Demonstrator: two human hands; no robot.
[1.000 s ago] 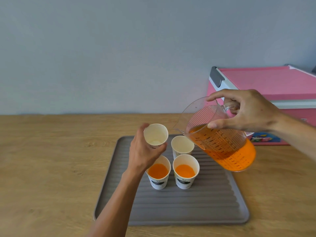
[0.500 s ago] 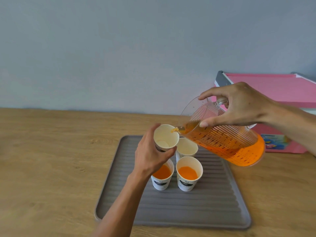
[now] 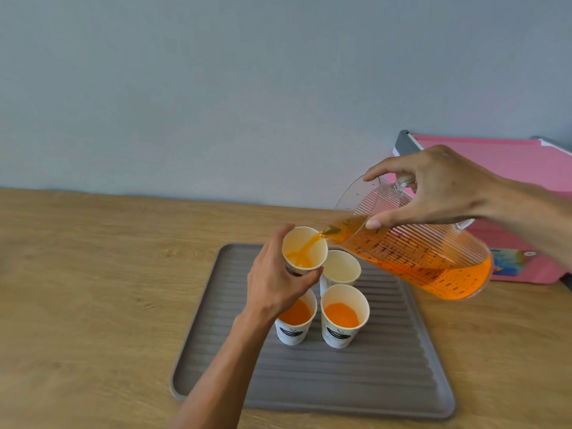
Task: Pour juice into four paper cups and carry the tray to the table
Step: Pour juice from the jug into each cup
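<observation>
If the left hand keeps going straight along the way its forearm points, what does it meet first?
Probably the pitcher: the left hand points up and right, with its held cup already at the spout. Depth is unclear; it could pass below.

A pink box with a grey corner sits at the right edge of the frame, against a grey wall.

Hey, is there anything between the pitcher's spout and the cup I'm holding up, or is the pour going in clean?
Nothing visible blocks it. The pitcher, tilted in the right hand, sends its juice stream straight into the raised cup held by the left hand. The empty cup stands lower, on the tray.
</observation>
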